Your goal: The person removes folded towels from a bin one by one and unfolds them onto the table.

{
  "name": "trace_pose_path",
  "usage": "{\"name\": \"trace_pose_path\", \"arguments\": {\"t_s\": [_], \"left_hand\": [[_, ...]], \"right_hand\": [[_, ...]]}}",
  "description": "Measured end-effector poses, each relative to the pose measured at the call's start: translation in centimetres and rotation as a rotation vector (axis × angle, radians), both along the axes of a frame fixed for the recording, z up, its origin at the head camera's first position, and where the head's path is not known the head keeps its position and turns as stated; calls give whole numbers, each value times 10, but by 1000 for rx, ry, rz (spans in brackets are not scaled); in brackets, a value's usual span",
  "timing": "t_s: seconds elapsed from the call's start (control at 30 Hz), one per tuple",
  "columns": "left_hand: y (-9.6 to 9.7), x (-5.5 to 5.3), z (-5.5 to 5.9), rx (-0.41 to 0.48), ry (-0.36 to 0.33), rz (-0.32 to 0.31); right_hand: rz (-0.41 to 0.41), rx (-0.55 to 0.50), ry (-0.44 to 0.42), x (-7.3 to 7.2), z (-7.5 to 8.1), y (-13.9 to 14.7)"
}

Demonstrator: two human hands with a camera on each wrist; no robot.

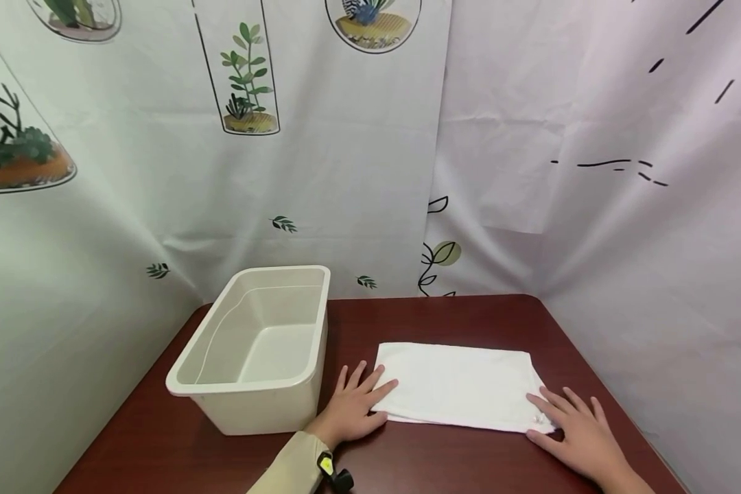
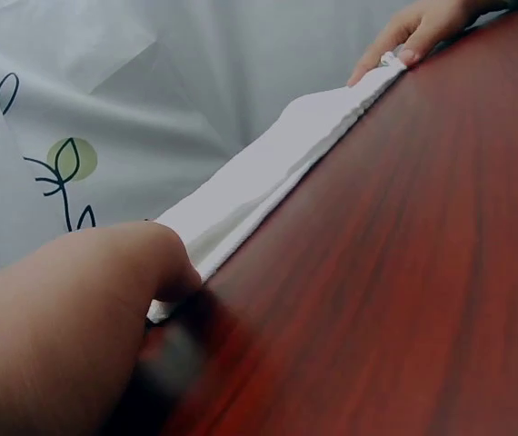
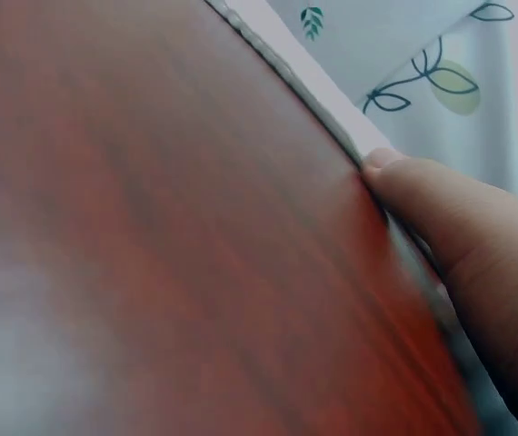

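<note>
A white folded towel (image 1: 457, 384) lies flat on the dark red table, its layered front edge visible in the left wrist view. My left hand (image 1: 355, 408) rests on its left end, fingers spread and fairly straight, with the thumb near the front left corner. At the opposite end, my right hand (image 1: 577, 429) touches the front right corner with spread fingers. The right wrist view has the right thumb (image 3: 432, 200) against the towel's edge (image 3: 323, 109). In the left wrist view the left hand's fingers are hidden behind the thumb side of the hand (image 2: 86, 291).
To the left of the towel stands a deep off-white plastic tub (image 1: 247, 398), with nothing visible inside. The reddish-brown wooden table (image 1: 420, 319) has rounded back corners. Printed white curtains (image 1: 358, 171) hang around its back and sides.
</note>
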State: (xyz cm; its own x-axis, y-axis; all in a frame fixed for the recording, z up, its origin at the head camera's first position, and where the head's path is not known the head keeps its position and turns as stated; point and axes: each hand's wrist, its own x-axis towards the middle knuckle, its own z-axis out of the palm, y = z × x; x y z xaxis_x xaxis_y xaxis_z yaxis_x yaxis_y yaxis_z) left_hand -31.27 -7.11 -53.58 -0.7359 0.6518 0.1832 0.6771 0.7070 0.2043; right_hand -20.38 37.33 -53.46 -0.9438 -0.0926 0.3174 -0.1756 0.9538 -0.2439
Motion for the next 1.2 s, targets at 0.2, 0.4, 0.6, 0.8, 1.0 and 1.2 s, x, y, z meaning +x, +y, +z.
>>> {"name": "trace_pose_path", "arguments": {"t_s": [0.2,0.4,0.6,0.8,1.0,1.2], "left_hand": [[-7,13,4,-5,3,-15],[-15,25,6,11,28,-32],[-22,35,5,42,80,-65],[-28,43,6,28,98,-72],[-28,43,4,64,106,-55],[-27,38,1,155,181,-106]], "right_hand": [[19,10,12,13,-1,-2],[16,17,-17,20,0,-5],[18,52,-41,28,1,-7],[48,85,-3,31,0,-8],[237,124,258,26,-2,-4],[521,117,487,17,-2,-1]]}}
